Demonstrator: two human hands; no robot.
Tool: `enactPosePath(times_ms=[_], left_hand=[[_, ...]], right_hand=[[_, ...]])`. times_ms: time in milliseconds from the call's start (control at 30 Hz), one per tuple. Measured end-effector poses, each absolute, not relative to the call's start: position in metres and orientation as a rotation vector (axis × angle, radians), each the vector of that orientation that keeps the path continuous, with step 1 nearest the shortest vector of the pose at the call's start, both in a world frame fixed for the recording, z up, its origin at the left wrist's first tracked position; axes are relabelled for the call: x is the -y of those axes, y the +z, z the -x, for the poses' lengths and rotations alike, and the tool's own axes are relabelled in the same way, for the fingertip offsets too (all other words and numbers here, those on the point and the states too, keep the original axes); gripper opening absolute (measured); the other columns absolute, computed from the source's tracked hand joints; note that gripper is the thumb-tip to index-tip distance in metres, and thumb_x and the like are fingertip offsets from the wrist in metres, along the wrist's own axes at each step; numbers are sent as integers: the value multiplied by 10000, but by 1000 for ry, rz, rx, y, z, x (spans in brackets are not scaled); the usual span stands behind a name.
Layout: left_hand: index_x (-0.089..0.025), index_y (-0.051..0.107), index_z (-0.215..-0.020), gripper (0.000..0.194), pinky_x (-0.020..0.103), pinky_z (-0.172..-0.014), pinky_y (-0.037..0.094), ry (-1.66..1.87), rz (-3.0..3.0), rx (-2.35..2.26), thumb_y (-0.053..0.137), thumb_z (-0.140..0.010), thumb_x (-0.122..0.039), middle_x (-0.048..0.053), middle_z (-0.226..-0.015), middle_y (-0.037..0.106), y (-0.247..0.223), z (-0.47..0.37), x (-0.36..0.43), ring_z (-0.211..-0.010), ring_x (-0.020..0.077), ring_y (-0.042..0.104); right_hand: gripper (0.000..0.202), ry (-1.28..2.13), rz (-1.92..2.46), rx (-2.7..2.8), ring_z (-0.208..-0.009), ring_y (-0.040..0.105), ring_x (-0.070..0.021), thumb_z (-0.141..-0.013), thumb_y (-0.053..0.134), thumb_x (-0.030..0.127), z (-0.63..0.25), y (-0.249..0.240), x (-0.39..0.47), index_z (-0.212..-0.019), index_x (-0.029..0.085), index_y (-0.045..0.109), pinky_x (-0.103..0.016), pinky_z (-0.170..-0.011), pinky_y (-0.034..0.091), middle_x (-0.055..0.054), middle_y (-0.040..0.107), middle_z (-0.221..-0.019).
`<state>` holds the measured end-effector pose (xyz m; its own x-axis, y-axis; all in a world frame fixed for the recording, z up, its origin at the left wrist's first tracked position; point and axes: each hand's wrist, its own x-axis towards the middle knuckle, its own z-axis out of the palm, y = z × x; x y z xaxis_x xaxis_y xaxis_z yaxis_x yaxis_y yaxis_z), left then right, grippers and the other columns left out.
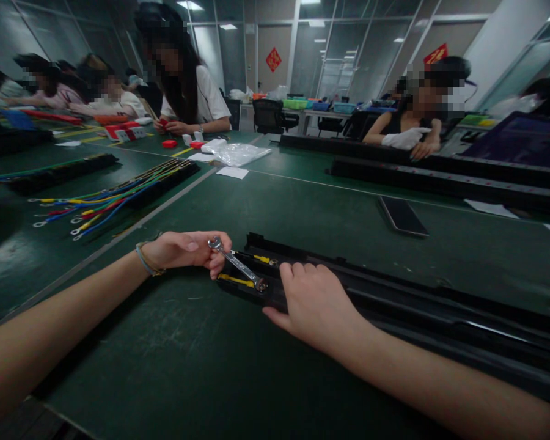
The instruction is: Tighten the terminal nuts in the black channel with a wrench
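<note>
My left hand (190,250), with a cord bracelet at the wrist, has its fingers curled against one end of a silver combination wrench (238,264). The wrench's other end sits over a fastener at the lug of a yellow-sleeved cable (236,280). That fastener lies in the near channel of a long black housing (394,299). A second yellow-sleeved cable lug (262,260) is fixed in the far channel. My right hand (318,299) grips across the housing just right of the lugs, thumb on the near side and fingers over the top.
A phone (403,216) lies beyond the housing. Cables with ring lugs (105,211) extend from a black strip at left. A plastic bag (241,153) and red parts (168,144) lie farther back. More black housings (440,177) lie at right. Co-workers sit across the green table (165,354).
</note>
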<state>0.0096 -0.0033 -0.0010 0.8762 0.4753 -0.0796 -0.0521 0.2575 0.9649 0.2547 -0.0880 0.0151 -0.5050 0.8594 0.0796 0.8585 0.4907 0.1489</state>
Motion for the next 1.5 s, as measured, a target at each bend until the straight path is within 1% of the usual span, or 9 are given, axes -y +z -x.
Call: enactPosePath(times_ms=[500,967,1067,1267,1500], left_hand=[[-122,454,-988,416,323,-679,391,368,-1282,-390,528,-639,-336,53,-740,476,-2,-9,4,-708,213,469],[-124,459,-990,408,302,-677,409,358,-1312,-429,541,-657,-346,52,-750,492,-3,-9,4,-703,198,475],[-131,475,-976,374,296,-673,413,350,-1334,-448,551,-672,-336,51,-754,504,-3,-10,5,-700,192,479],[-132,484,-945,231,273,-656,406,349,-1386,-544,528,-745,-239,39,-753,529,2,-15,9,-685,164,493],[-131,487,-940,224,266,-640,402,349,-1401,-544,533,-746,-234,34,-741,547,3,-16,10,-676,160,505]], right_hand=[[469,278,-1565,-2717,-675,514,-222,-694,415,556,-255,16,88,-883,136,504,-343,-603,366,-96,564,-760],[480,266,-1542,-2696,-697,515,-217,-714,377,561,-256,16,88,-908,138,493,-339,-613,360,-100,561,-773],[474,274,-1539,-2692,-695,518,-221,-719,371,557,-255,17,88,-902,137,494,-345,-608,363,-101,559,-772],[463,272,-1551,-2698,-686,523,-221,-710,399,550,-255,18,89,-894,138,500,-348,-605,372,-96,561,-766],[482,251,-1553,-2699,-688,521,-218,-708,400,557,-255,18,89,-912,133,503,-345,-608,374,-101,564,-775]])
